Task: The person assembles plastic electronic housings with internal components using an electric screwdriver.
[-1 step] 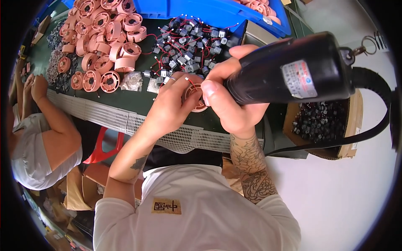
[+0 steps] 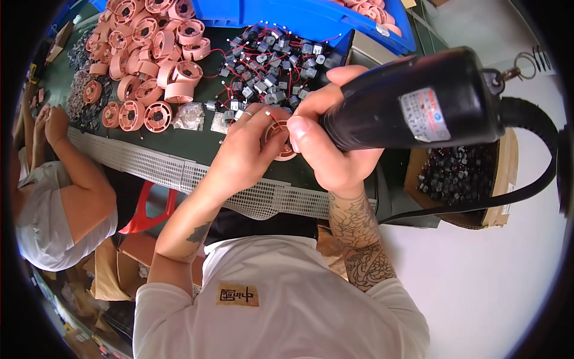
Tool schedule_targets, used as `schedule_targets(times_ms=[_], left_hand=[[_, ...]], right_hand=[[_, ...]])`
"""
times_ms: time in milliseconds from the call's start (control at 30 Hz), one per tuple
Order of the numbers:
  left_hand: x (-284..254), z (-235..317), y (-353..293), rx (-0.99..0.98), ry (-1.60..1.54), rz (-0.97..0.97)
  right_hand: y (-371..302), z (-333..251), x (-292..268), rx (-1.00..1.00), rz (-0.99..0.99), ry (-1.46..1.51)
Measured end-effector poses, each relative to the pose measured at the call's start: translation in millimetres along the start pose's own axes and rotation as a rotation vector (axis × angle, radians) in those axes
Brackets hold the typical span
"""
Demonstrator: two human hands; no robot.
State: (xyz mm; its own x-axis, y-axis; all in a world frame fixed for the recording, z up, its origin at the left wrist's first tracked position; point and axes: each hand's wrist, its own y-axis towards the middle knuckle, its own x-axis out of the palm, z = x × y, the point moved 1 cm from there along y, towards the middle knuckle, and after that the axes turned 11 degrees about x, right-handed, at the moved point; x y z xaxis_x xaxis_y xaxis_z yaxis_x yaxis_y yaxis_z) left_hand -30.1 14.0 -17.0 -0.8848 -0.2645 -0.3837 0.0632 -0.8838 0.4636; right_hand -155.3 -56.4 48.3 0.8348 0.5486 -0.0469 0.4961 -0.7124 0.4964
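A black electric screwdriver (image 2: 382,107) lies across my right hand (image 2: 338,149), whose fingers wrap round its narrower front end. Its tip is hidden behind the fingers and thumb. Below it, my left hand (image 2: 239,152) grips a pink round plastic housing (image 2: 287,155) against the table, fingers curled over its left side. A thin red wire with a white plug (image 2: 268,113) sticks up from the housing. My right thumb is close to the housing's upper right edge. Whatever sits inside the housing is mostly covered by my hands.
Small grey motors (image 2: 272,66) with red wires lie heaped beyond my hands. Pink housings (image 2: 143,66) pile up at the left, near small clear bags (image 2: 189,116). Blue bins (image 2: 263,13) stand behind; a carton of dark parts (image 2: 457,173) is at right. A co-worker's arm (image 2: 81,152) is at left.
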Motion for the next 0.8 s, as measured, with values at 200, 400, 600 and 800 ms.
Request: schedule_targets(times_ms=[200, 400, 600, 800], left_hand=[[-2.3, -1.2, -2.5, 0.051, 0.029, 0.048], [7.8, 14.7, -11.8, 0.122, 0.328, 0.267], [-22.8, 9.1, -5.7, 0.115, 0.153, 0.413], [-198.2, -59.6, 81.6, 0.048, 0.938, 0.759]], right_hand=[[-2.5, 2.3, 3.9, -0.016, 0.012, -0.080], [-8.4, 3.2, -8.7, -0.056, 0.000, -0.234], [-14.5, -33.2, -37.3, -0.060, 0.208, 0.451], [-24.6, -8.6, -52.9, 0.069, 0.259, 0.271]])
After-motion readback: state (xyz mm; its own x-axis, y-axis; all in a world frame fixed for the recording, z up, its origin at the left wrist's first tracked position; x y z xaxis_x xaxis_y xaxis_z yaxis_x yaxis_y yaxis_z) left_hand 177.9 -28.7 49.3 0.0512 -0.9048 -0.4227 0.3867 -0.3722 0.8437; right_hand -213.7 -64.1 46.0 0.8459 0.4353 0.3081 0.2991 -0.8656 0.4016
